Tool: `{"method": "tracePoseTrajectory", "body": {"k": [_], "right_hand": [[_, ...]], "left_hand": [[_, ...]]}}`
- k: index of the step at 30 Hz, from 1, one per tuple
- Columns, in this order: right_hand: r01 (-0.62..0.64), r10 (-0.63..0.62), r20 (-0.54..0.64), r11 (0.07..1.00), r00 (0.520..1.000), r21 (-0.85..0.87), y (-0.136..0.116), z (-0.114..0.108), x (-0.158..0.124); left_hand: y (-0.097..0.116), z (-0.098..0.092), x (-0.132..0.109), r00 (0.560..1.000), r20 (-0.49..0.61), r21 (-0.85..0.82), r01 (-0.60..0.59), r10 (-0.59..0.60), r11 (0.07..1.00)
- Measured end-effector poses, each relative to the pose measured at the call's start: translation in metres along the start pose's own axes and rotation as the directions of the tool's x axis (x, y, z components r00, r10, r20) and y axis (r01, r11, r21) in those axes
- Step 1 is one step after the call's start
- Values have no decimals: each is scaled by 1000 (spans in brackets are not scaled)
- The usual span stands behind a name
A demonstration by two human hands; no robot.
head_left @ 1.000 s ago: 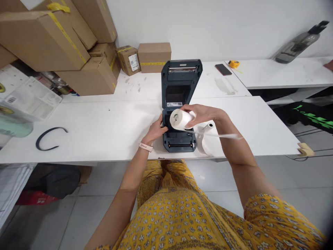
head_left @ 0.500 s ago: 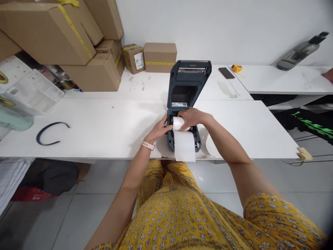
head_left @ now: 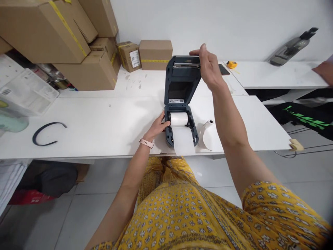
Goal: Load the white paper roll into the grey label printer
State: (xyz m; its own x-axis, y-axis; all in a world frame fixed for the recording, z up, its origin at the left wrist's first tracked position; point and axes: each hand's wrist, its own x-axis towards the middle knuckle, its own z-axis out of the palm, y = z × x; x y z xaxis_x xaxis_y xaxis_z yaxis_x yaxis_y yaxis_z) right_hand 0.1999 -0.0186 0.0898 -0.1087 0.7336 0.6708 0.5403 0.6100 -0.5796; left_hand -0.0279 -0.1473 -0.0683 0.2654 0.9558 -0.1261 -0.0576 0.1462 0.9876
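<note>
A dark blue-grey label printer (head_left: 169, 139) stands near the table's front edge with its lid (head_left: 185, 72) raised. Inside sits a white label roll (head_left: 178, 118), and its paper strip (head_left: 183, 139) hangs out over the front. My left hand (head_left: 157, 127) grips the printer's left side, thumb on the rim beside the roll. At the lid's upper right edge is my right hand (head_left: 208, 67), closed round it with some fingers hidden behind. Just right of the printer lies a loose curl of white backing paper (head_left: 207, 139) with a thin rolled core.
Cardboard boxes (head_left: 85, 71) are stacked at the back left. A black headband (head_left: 36, 135) lies on the left of the white table (head_left: 125, 118). Behind my right hand are a phone (head_left: 224, 69) and a yellow tape measure (head_left: 231, 64). A bottle (head_left: 291, 48) and another person's hand (head_left: 324, 72) are at the far right.
My right hand has left the label roll and moved up to the lid's right edge. The roll now shows fully in the printer. My left hand stays at the printer's side.
</note>
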Motion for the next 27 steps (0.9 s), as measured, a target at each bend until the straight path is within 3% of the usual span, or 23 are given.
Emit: {"method": "tracePoseTrajectory", "body": {"k": [2,4,10,14,17,20,22,24,26,27], "right_hand": [[-11,10,46,1000,999,24,-1,1,-9],[4,-5,17,1000,1000,13,-12,-4,-36],[-88,93,87,994,992,-65,-54,-25,-178],[-182,183,105,983,978,-18,-53,-13,-246],[-264,264,31,964,964,-11,-51,5,-266],[-375,376,-76,927,923,26,-52,20,-272],[-465,475,-123,880,871,103,-50,27,-277],[-570,591,-75,799,803,194,-45,31,-283],[-662,673,54,704,738,257,-38,32,-290],[-680,672,132,687,728,255,-35,32,-292]], "left_hand": [[-1,5,-3,1000,-4,10,22,-22,1000],[-5,10,-7,998,-52,12,32,-31,999],[-26,24,-36,936,-337,-93,70,-98,993],[-24,34,-66,906,-423,-77,-62,23,995],[-17,51,-77,906,-401,21,-138,134,990],[-17,69,-77,922,-371,14,-112,109,994],[-21,77,-76,933,-353,-47,-91,68,995],[-25,80,-76,944,-329,-98,-76,39,992],[-29,79,-77,950,-310,-113,-61,23,992],[-30,78,-78,952,-307,-110,-56,20,992]]}}
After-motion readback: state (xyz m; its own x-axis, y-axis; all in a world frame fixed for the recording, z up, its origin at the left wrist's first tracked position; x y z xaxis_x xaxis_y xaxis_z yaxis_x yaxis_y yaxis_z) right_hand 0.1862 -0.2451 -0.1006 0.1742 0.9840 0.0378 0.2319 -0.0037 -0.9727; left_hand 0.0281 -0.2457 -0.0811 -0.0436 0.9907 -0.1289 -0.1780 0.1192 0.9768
